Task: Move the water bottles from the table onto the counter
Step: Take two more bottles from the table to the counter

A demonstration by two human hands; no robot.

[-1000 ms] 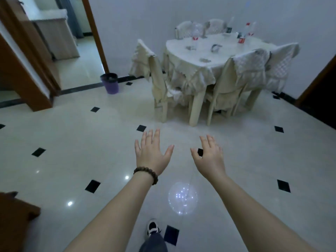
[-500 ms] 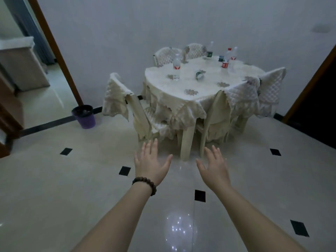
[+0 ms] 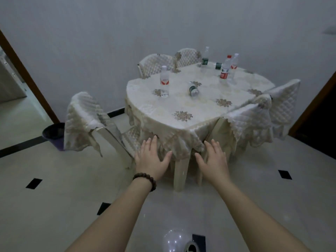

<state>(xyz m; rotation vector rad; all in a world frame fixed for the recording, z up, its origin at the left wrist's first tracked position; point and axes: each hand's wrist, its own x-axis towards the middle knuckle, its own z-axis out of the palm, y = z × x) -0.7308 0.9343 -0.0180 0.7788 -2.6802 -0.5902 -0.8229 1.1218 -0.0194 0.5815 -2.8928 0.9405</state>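
Observation:
A round table (image 3: 181, 108) under a cream cloth stands ahead of me with several clear water bottles on it. One red-label bottle (image 3: 164, 82) stands at the left. A green-label bottle (image 3: 193, 90) lies on its side in the middle. Two red-label bottles (image 3: 225, 70) (image 3: 234, 67) and two green-label bottles, one upright (image 3: 204, 60) and one lying (image 3: 218, 65), are at the far side. My left hand (image 3: 151, 160) and my right hand (image 3: 213, 160) are stretched out, palms down, fingers apart, holding nothing, short of the table's near edge.
Covered chairs ring the table: one at the left (image 3: 87, 120), two at the right (image 3: 254, 120), two behind (image 3: 156, 64). A purple bin (image 3: 53, 133) stands by the wall at the left. A doorway (image 3: 18, 91) opens at the left and a dark one (image 3: 320, 113) at the right.
The table has come much closer and larger in view as I walked toward it. Both hands stay outstretched and empty.

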